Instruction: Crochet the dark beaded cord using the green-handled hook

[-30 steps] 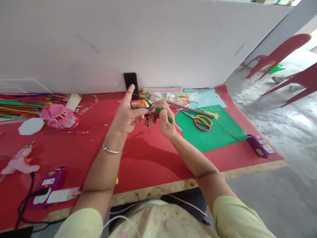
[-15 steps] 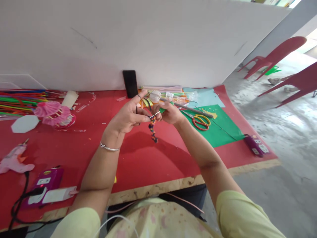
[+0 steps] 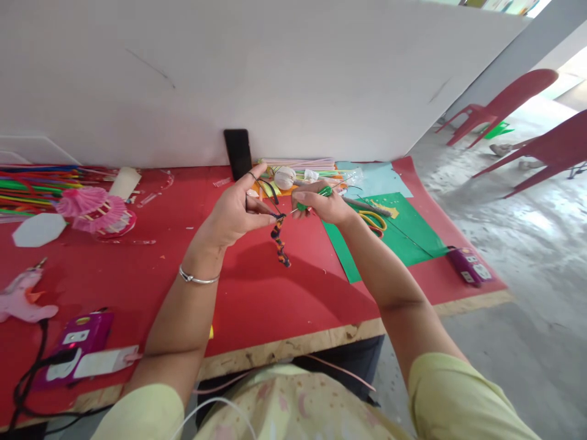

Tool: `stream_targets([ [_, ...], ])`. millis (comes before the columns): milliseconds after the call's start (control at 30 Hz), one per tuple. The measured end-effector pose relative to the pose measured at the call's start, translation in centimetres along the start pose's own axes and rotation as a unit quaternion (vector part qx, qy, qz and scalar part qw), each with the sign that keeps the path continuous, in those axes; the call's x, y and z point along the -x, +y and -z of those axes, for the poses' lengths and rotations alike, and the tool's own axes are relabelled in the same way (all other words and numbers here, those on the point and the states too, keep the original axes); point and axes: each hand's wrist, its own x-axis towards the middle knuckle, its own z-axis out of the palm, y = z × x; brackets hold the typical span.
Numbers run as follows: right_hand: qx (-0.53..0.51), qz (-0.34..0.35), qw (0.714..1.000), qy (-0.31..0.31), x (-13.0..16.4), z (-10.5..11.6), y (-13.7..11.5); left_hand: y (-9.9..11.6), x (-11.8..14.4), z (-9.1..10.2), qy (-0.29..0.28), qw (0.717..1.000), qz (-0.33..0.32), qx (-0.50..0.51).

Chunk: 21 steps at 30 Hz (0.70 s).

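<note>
My left hand (image 3: 236,211) pinches the top of a narrow crocheted strip (image 3: 278,235) between thumb and fingers. The strip, dark with orange and yellow flecks, hangs twisted over the red table top. Dark yarn (image 3: 270,188) runs over the raised index finger. A green-handled crochet hook (image 3: 324,192) is in my right hand (image 3: 323,201), its fingers closed round the handle. The thin metal shaft points left towards the top of the strip, with a small space between the hands. Whether a loop of yarn is on its tip I cannot make out.
A black phone (image 3: 238,154) leans on the white wall. Scissors (image 3: 373,221) lie partly hidden on a green sheet (image 3: 403,244). At left are pipe cleaners (image 3: 39,186), a pink ruffled ornament (image 3: 96,211), a pink glue gun (image 3: 25,293) and a purple extension box (image 3: 77,342) with cables.
My right hand has moved right with the crochet hook, drawing its tip away from the left fingers. My left hand still holds the strip. The camera view has shifted slightly.
</note>
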Motion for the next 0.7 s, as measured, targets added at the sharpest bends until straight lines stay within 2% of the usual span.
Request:
stream_targets([
  [100,0.089,0.083,0.992,0.034,0.5,-0.3,-0.8,-0.1,-0.1,0.0,0.035,0.999,-0.015,0.002],
  [167,0.168,0.152,0.972,0.063,0.8,-0.8,-1.1,-0.4,-0.3,0.1,0.058,0.998,-0.032,0.019],
  [300,0.360,0.238,0.896,0.102,1.6,-2.4,-1.0,-1.1,-0.6,0.0,0.099,0.993,-0.058,0.029],
  [400,0.457,0.241,0.845,0.137,2.2,-3.9,-0.2,-1.1,-0.6,-0.3,0.110,0.990,-0.070,0.043],
  [467,0.466,0.225,0.841,0.161,2.4,-4.8,0.5,-0.7,-0.4,-0.4,0.102,0.991,-0.062,0.067],
  [533,0.445,0.211,0.853,0.174,2.4,-5.4,1.4,-0.2,-0.3,-0.3,0.078,0.992,-0.027,0.092],
  [633,0.415,0.213,0.868,0.172,2.3,-5.4,2.3,0.5,-0.3,0.3,0.003,0.991,0.037,0.127],
  [700,0.422,0.236,0.862,0.152,2.1,-5.0,2.3,0.5,-0.4,0.8,-0.044,0.988,0.059,0.139],
])
